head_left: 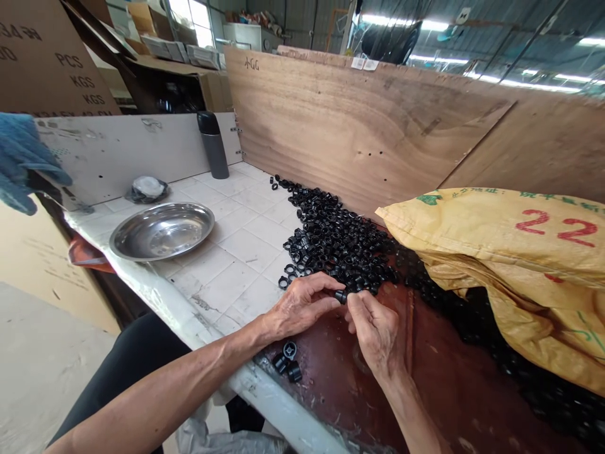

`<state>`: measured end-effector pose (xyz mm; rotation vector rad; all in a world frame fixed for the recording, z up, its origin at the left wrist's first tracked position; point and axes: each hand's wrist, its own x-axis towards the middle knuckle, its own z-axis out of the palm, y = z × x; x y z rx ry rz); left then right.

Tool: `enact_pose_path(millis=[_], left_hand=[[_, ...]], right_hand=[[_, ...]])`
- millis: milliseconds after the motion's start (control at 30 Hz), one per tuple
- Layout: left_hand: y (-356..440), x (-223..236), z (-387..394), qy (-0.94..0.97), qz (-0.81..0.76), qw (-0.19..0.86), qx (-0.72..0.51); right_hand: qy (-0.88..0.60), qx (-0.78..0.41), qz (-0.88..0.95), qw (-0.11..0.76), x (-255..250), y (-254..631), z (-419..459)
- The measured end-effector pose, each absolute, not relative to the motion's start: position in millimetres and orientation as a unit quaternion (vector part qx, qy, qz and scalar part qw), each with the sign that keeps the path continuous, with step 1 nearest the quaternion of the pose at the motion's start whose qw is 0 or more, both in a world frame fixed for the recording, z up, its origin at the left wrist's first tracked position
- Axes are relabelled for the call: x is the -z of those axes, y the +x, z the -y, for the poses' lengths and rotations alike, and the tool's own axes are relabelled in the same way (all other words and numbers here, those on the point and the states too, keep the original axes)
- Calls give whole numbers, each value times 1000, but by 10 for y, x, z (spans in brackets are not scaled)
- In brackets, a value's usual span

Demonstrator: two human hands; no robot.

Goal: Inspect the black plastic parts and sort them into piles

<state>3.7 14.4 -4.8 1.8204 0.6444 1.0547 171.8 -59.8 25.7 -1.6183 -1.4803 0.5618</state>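
My left hand (300, 306) and my right hand (373, 331) meet at the near edge of a large pile of small black plastic rings (331, 236). Both pinch one small black ring piece (340, 295) between their fingertips. The pile spreads from the white tiles onto a dark red-brown surface (435, 372). A few finished-looking black pieces (287, 360) lie just under my left wrist near the table edge.
A yellow woven sack (520, 265) spills more rings at the right. A steel bowl (163, 230) sits on the white tiled table (236, 265) at the left, a grey flask (213, 145) behind it. Plywood boards (359, 120) stand along the back.
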Motion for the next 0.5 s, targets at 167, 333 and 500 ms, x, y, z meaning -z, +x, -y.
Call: enact_pose_path(millis=[167, 333, 500], left_hand=[[42, -21, -120, 715, -277, 485, -420], [42, -36, -90, 686, -302, 528, -399], [23, 37, -71, 774, -252, 402, -420]], right_hand=[[-604, -216, 611, 464, -223, 1758, 584], [-597, -257, 589, 480, -79, 1778, 538], [-652, -334, 526, 432, -62, 1726, 536]])
